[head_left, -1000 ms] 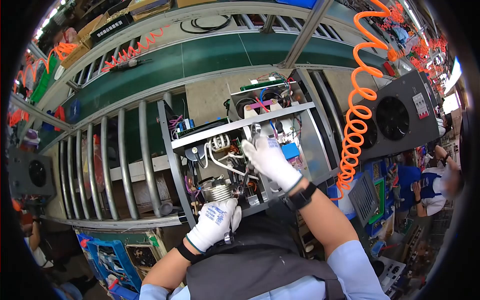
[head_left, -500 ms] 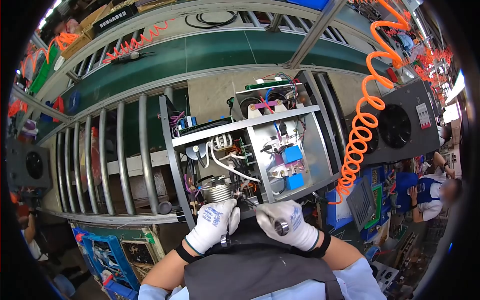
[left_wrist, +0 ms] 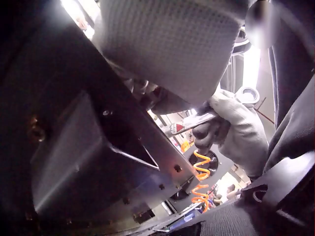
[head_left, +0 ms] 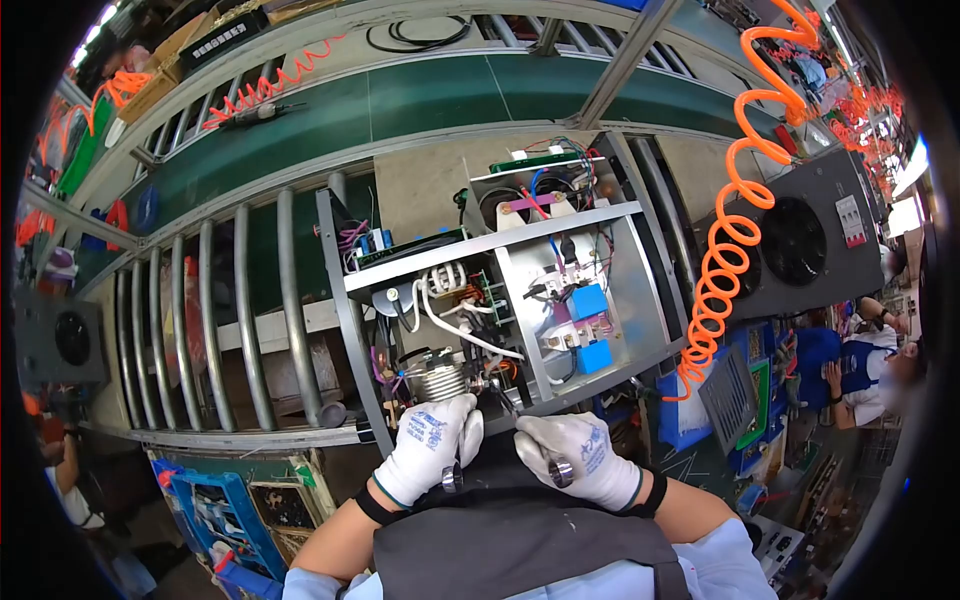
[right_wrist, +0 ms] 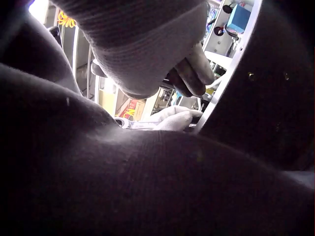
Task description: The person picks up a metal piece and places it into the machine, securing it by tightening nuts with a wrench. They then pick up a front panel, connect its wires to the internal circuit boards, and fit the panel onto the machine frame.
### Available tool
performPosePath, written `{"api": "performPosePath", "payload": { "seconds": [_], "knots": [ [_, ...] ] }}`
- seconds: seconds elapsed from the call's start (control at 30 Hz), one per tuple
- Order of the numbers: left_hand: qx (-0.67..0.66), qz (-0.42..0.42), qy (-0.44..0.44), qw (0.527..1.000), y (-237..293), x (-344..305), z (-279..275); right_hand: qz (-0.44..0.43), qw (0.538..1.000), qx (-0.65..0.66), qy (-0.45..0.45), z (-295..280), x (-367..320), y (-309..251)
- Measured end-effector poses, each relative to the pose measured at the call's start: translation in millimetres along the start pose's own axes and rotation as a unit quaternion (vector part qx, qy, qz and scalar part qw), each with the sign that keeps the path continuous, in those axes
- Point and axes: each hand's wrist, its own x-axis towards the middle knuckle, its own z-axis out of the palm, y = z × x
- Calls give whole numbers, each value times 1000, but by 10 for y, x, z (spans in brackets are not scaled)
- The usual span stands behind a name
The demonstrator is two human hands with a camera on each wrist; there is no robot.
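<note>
My gloved left hand (head_left: 428, 450) grips a wrench at the front edge of an open metal chassis (head_left: 425, 262); the ring end (head_left: 453, 482) sticks out below the palm. Just right of it, my gloved right hand (head_left: 588, 455) grips a second wrench (left_wrist: 196, 121). Its shank points toward the fittings (head_left: 492, 385) beside a silvery coil (head_left: 440, 382). The left hand's fingers hide the working end of its wrench. In the right wrist view, the left-hand wrench (right_wrist: 142, 125) lies along the pale glove.
Inside the chassis are wires, blue blocks (head_left: 590, 302) and a white hose (head_left: 450, 325). Metal rollers (head_left: 245, 320) run to the left. An orange coiled air hose (head_left: 735, 230) hangs at the right, before a dark fan panel (head_left: 795, 250). Blue bins (head_left: 690, 420) stand lower right.
My right hand has come back from over the chassis divider to the front edge, bringing its wrench beside the left hand. The left hand has stayed at the front edge beside the coil.
</note>
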Motion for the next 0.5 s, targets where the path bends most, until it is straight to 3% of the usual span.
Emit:
{"api": "performPosePath", "payload": {
  "seconds": [0.5],
  "knots": [
    [-16,-8,-15,1000,-32,9,-32,17,998,57,3,-72,157,-106]
  ]
}}
